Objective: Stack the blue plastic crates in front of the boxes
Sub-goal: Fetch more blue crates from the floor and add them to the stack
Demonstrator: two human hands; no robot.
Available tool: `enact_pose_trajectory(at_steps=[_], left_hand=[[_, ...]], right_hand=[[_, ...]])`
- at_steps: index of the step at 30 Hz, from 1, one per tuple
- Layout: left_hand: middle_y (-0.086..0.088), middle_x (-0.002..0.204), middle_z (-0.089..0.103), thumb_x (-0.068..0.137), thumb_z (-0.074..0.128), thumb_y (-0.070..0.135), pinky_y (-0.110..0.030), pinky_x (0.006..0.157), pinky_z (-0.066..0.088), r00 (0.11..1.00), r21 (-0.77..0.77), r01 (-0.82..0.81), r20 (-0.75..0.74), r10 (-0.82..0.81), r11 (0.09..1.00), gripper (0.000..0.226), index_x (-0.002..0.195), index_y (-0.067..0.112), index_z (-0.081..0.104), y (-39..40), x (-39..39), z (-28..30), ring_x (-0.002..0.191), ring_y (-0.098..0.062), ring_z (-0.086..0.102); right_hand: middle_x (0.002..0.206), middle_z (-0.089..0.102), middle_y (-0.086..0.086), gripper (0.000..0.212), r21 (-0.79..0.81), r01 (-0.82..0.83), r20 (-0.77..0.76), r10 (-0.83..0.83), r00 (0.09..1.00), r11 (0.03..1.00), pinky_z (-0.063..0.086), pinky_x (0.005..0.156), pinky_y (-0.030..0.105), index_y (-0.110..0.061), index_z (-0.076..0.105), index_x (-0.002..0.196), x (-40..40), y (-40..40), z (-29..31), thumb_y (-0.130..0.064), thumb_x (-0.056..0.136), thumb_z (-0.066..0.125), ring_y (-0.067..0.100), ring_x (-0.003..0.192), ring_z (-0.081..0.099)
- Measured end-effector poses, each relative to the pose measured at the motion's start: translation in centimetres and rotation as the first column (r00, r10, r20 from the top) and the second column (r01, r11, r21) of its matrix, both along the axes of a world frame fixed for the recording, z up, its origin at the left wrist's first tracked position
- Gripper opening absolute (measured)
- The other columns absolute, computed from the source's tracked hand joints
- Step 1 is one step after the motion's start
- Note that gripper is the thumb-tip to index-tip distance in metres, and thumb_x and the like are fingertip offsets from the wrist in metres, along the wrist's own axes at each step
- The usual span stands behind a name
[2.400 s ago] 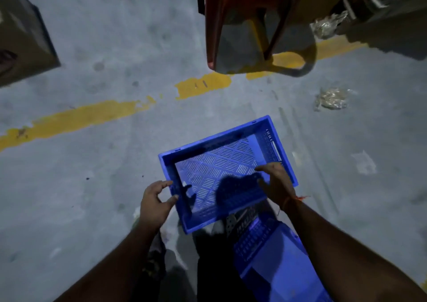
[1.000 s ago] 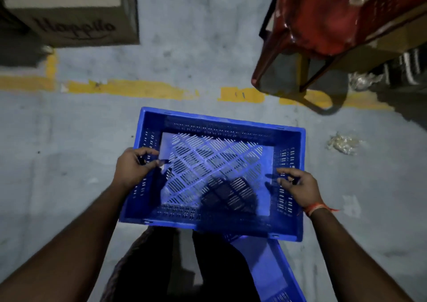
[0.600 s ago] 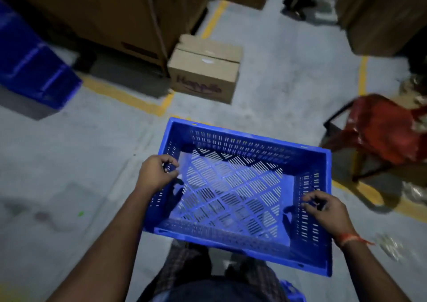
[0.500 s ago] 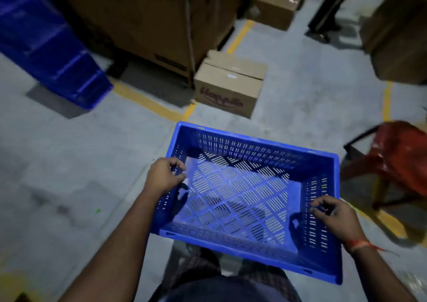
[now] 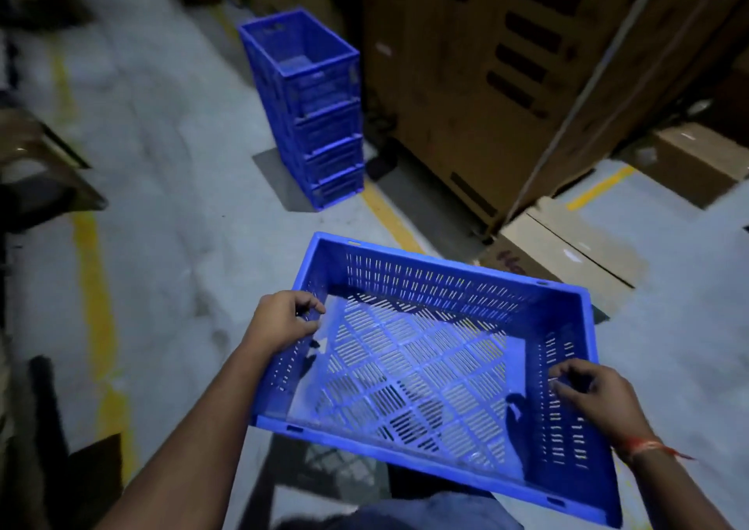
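**Blue crate carried in both hands, stack ahead**

While both arms reached in from the bottom of the frame, the blue slotted crate [image 5: 425,367] was held off the floor in the lower centre, open side up and empty, its lattice bottom showing the concrete floor [image 5: 170,189] through the slots. The left hand [image 5: 283,321] was closed over the rim of the crate's left short wall, fingers curled inside. The right hand [image 5: 595,394] gripped the right short wall the same way, with an orange thread band [image 5: 644,446] at the wrist.

In the upper centre of the frame stood a stack of blue crates [image 5: 316,116], several high, resting on the floor just left of the tall cardboard boxes [image 5: 486,83] that filled the upper right. The stack was well apart from the held crate. A small closed carton [image 5: 567,254] lay on the floor right of centre, partly hidden behind the held crate's far corner. Yellow painted lines [image 5: 93,286] ran along the floor at left and between stack and carton.
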State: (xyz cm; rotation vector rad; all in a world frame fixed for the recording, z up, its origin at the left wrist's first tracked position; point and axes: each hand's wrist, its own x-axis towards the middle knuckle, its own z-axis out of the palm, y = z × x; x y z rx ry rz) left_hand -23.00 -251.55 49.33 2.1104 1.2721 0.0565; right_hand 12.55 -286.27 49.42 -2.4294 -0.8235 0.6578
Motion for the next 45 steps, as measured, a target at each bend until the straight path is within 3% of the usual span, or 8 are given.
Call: enact_pose_trajectory(at_steps=[3,7,13,15,19,25,29,45], left_hand=[[0.001,0.073,0.071,0.070,0.085,0.022,-0.016,0.063,0.043,0.997,0.008,-0.072,-0.008,0.073,0.997,0.023,0.073,0.039,0.070,5.1,-1.5,0.6,0.064,-0.011,0.063],[0.003,0.070,0.069,0.070,0.086,0.021,-0.013,0.060,0.040,0.986,0.036,-0.164,-0.034,0.166,0.986,0.027,0.071,0.041,0.069,12.0,-3.2,1.2,0.058,-0.003,0.058],[0.034,0.060,0.060,0.072,0.084,0.015,-0.009,0.053,0.036,0.950,0.073,-0.311,-0.005,0.312,0.948,0.020,0.078,0.032,0.075,20.5,-7.1,2.5,0.055,0.009,0.056],[0.028,0.057,0.061,0.073,0.084,0.015,-0.010,0.051,0.035,0.930,0.081,-0.366,0.012,0.366,0.927,0.018,0.081,0.028,0.076,23.2,-8.6,2.6,0.054,0.009,0.055],[0.007,0.062,0.063,0.072,0.086,0.017,-0.018,0.053,0.036,0.889,0.096,-0.457,0.031,0.457,0.884,0.020,0.079,0.033,0.074,29.3,-11.4,1.5,0.052,0.002,0.053],[0.005,0.062,0.063,0.070,0.088,0.018,-0.026,0.057,0.040,0.839,0.034,-0.542,0.085,0.538,0.840,0.024,0.073,0.036,0.073,40.2,-16.3,-0.7,0.055,-0.009,0.055],[0.003,0.066,0.067,0.072,0.087,0.020,-0.026,0.058,0.040,0.821,0.058,-0.570,0.081,0.566,0.819,0.020,0.077,0.034,0.074,47.8,-20.0,0.3,0.059,-0.013,0.059],[0.007,0.060,0.062,0.072,0.086,0.021,-0.025,0.053,0.036,0.879,0.047,-0.474,0.083,0.469,0.879,0.021,0.077,0.036,0.072,78.9,-24.3,2.0,0.051,-0.005,0.052]], right_hand=[[0.068,0.070,-0.001,0.039,0.031,-0.060,-0.022,0.061,0.998,0.998,0.045,0.059,0.023,-0.045,0.067,0.084,1.2,7.8,-0.6,-0.010,0.072,0.083,0.014,0.064,0.065],[0.070,0.069,0.000,0.035,0.031,-0.164,-0.049,0.165,0.985,0.986,0.046,0.062,0.027,-0.042,0.068,0.085,2.5,18.4,-1.8,-0.011,0.073,0.082,0.018,0.069,0.067],[0.053,0.049,-0.002,0.023,0.075,-0.333,-0.040,0.336,0.941,0.940,0.036,0.049,0.020,-0.029,0.071,0.072,2.5,33.7,-1.2,-0.009,0.072,0.082,0.008,0.050,0.051],[0.053,0.046,-0.004,0.022,0.082,-0.368,-0.041,0.372,0.927,0.926,0.037,0.051,0.023,-0.029,0.072,0.076,1.8,38.6,-0.5,-0.010,0.072,0.081,0.007,0.048,0.047],[0.056,0.052,-0.001,0.023,0.042,-0.430,-0.012,0.430,0.903,0.902,0.042,0.056,0.025,-0.032,0.070,0.071,0.3,48.3,-0.2,-0.012,0.073,0.081,0.023,0.062,0.061],[0.060,0.062,0.004,0.019,0.009,-0.465,0.024,0.465,0.885,0.885,0.040,0.055,0.014,-0.032,0.071,0.073,-3.4,62.5,-0.4,-0.017,0.071,0.082,0.006,0.055,0.055],[0.061,0.060,0.009,0.018,0.018,-0.481,0.023,0.481,0.877,0.876,0.039,0.053,0.016,-0.032,0.072,0.076,-6.8,71.0,1.1,-0.017,0.073,0.083,0.010,0.053,0.053],[0.054,0.058,-0.005,0.019,0.123,-0.316,-0.031,0.322,0.946,0.941,0.040,0.050,0.019,-0.034,0.075,0.079,-13.1,96.0,-0.2,-0.019,0.070,0.084,0.002,0.047,0.048]])
